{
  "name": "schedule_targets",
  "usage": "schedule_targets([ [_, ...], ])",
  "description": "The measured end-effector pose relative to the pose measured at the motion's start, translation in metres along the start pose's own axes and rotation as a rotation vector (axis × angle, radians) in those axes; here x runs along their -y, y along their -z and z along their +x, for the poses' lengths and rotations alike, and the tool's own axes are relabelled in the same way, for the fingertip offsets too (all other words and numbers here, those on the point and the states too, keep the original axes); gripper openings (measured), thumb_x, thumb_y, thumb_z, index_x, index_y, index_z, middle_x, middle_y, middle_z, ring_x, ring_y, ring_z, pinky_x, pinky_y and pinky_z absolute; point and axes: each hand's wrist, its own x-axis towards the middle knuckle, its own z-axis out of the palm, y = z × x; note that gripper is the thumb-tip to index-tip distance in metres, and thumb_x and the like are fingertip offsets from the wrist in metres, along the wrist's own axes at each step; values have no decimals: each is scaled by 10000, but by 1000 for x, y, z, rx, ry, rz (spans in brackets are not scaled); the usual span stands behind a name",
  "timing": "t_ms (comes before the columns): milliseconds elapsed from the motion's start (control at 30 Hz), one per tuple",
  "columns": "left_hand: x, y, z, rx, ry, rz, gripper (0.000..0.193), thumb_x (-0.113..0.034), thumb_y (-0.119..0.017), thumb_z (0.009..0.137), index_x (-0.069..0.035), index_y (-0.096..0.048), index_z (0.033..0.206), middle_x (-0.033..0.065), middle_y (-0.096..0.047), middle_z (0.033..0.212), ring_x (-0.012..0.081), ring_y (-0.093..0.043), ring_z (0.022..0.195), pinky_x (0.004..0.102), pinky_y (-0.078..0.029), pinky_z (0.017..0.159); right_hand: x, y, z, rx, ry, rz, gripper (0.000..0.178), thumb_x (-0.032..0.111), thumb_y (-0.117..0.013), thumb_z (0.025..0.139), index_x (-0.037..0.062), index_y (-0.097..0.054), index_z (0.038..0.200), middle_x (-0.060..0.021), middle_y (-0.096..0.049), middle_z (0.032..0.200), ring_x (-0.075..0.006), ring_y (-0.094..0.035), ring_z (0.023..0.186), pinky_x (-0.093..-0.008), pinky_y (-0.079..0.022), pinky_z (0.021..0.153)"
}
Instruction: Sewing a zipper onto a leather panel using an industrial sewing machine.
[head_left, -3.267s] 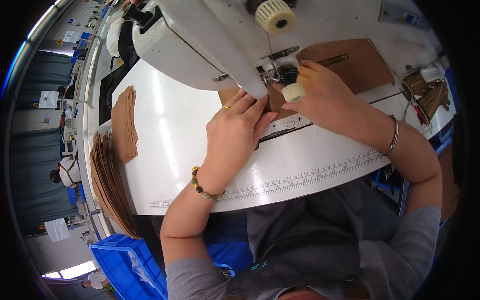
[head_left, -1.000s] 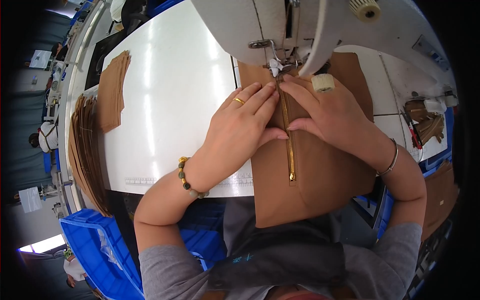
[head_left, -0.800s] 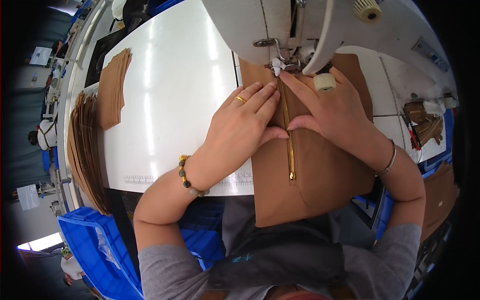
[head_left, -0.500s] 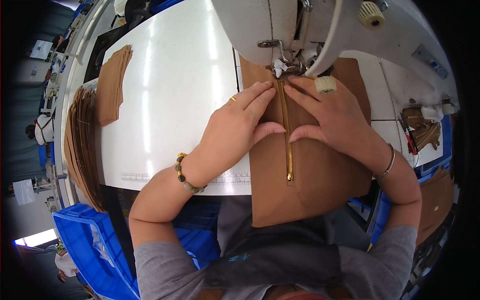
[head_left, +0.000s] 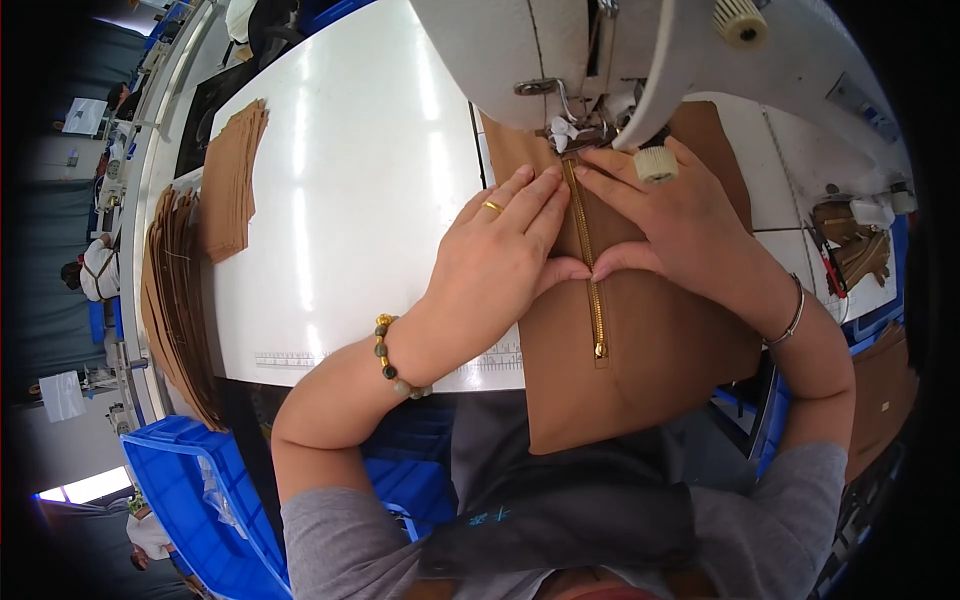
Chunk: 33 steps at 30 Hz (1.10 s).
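A brown leather-like panel (head_left: 650, 390) lies under the sewing machine (head_left: 500, 45) and hangs over the table's front edge. Down its middle runs a gold metal zipper (head_left: 599, 325), its pull near the lower end. My left hand (head_left: 495, 255) rests flat on the panel left of the zipper, fingers stretched toward the presser foot (head_left: 572, 135). On the other side, my right hand (head_left: 680, 210) lies with fingers spread, fingertips close to the foot. Both thumbs point inward and meet over the zipper. The needle tip is hard to make out.
Stacks of brown pieces (head_left: 230, 185) and folded panels (head_left: 175, 300) lie at the table's left. A blue crate (head_left: 190, 500) stands below. Right of the machine are red-handled snippers (head_left: 833, 275) and brown scraps (head_left: 862, 250). A printed ruler (head_left: 300, 361) edges the white tabletop (head_left: 340, 200).
The whole view has shifted slightly. My thumbs have come together over the zipper, and my left fingers sit a little closer to it. The panel stays under the machine.
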Motion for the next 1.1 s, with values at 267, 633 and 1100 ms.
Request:
schedule_targets([
  [267, 3, 1, 3, -26, -17, 11, 721, -432, -829, 758, 18, -683, 1302, 128, -670, 1393, 326, -609, 1329, 461, -482, 1115, -1, -2, 1, -26, 21, 27, 797, 578, -802, 729, 56, -653, 1313, -87, -657, 1334, -282, -589, 1299, -525, -405, 1182],
  [633, 4, 1, 3, -23, -30, 18, 730, -446, -817, 761, 24, -684, 1303, 128, -673, 1389, 328, -621, 1305, 437, -492, 1094, -1, -3, 1, -59, 42, -5, 806, 582, -782, 733, 42, -655, 1318, -95, -678, 1283, -286, -606, 1279, -511, -410, 1178],
  [1100, 8, -2, 4, -32, 10, -47, 594, -368, -821, 832, -8, -709, 1290, 128, -685, 1370, 311, -641, 1280, 404, -513, 1081, -3, -6, 0, -52, 34, -11, 823, 589, -764, 763, 17, -644, 1341, -98, -689, 1271, -287, -610, 1260, -500, -427, 1161],
])
